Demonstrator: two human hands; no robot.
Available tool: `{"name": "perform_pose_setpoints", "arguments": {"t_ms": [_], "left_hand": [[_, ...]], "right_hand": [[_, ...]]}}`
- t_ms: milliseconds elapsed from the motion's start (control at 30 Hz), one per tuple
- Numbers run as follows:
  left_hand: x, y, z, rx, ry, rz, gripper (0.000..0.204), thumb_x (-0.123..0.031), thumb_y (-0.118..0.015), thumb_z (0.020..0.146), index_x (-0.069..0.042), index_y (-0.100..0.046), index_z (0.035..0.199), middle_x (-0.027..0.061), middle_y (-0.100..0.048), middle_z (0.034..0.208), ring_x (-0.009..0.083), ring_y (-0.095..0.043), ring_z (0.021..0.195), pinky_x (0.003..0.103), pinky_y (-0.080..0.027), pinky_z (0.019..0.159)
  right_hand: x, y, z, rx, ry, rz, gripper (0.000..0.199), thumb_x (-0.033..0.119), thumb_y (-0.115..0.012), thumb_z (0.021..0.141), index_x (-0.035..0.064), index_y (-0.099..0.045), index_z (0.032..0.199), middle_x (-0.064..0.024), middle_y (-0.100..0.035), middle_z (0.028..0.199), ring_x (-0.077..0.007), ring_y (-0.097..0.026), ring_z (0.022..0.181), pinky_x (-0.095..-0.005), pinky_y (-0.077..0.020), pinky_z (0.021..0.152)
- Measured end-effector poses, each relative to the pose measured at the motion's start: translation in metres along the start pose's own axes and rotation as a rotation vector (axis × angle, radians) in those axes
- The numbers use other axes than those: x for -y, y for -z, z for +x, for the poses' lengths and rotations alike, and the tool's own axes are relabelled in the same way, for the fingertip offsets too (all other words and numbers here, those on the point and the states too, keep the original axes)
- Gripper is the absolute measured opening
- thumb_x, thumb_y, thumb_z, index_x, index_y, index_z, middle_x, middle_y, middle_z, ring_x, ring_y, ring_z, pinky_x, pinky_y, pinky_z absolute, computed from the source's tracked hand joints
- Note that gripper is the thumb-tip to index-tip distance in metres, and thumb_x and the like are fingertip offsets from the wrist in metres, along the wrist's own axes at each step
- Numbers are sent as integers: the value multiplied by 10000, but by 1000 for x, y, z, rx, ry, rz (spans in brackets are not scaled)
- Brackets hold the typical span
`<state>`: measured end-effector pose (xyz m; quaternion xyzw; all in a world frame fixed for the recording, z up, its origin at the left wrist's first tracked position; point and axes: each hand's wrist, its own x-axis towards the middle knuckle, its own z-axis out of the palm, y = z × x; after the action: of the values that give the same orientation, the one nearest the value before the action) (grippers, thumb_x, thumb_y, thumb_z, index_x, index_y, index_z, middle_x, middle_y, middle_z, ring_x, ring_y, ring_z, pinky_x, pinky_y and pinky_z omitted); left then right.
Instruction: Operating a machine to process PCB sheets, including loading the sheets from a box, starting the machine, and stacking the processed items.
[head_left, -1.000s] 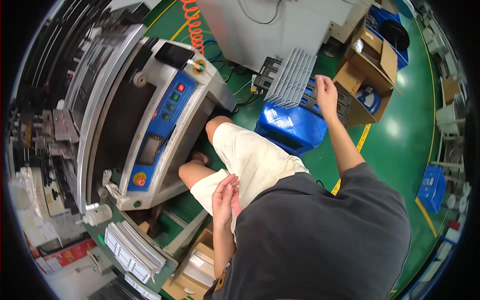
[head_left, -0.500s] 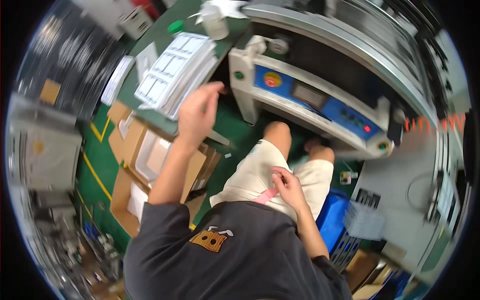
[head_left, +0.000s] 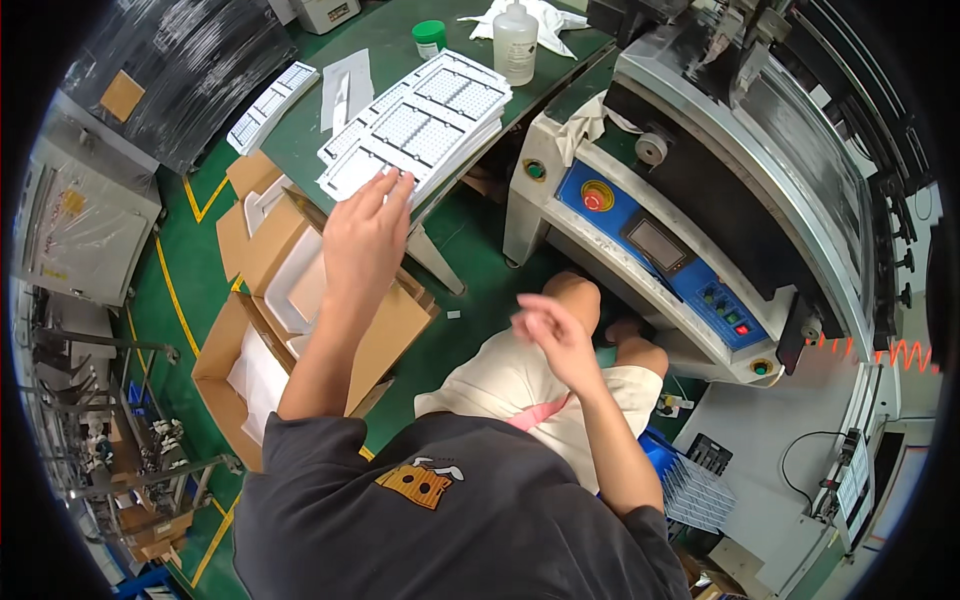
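Observation:
My left hand reaches over the near end of a stack of white printed sheets. Its fingers are stretched out at the stack's near edge, nothing visibly gripped; whether they press on the top sheet I cannot tell. The sheets carry black grid patterns and lie slightly uneven on a green table. Above my lap, to the right, hovers my right hand, its fingers loosely spread, a little blurred, with nothing in them.
A white bottle, a green-lidded jar and a white cloth stand behind the stack. Open cardboard boxes sit at the lower left. To the right is a machine with a blue control panel.
The view has turned. My left hand has come from beside the stack to its near edge, with the fingers straightened. My right hand has risen off my lap.

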<state>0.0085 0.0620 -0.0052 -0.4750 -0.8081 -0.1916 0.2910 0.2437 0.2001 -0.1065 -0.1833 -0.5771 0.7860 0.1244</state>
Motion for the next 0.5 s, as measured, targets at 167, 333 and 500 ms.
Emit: {"name": "perform_pose_setpoints", "arguments": {"t_ms": [167,333,500], "left_hand": [[-22,16,-9,22,21,-53,322,-94,-686,768,-91,-652,1087,72,-648,1055,233,-612,1011,346,-464,839],[-32,26,-18,29,42,-144,331,-113,-701,755,-75,-648,1080,61,-637,1066,235,-594,1006,355,-450,852],[-8,32,-24,25,106,-363,318,-105,-672,790,-45,-630,1100,110,-595,1148,276,-561,1062,368,-433,896]], "right_hand": [[54,-62,90,81,99,168,355,243,-531,973,16,-503,1245,-96,-620,1112,-171,-608,975,-300,-491,847],[76,-98,134,-31,43,417,239,129,-606,920,16,-553,1124,-90,-641,1086,-151,-621,928,-297,-508,832],[71,-85,139,-76,2,382,258,59,-646,880,-8,-557,1112,-93,-655,1062,-143,-631,909,-298,-523,811]]}}
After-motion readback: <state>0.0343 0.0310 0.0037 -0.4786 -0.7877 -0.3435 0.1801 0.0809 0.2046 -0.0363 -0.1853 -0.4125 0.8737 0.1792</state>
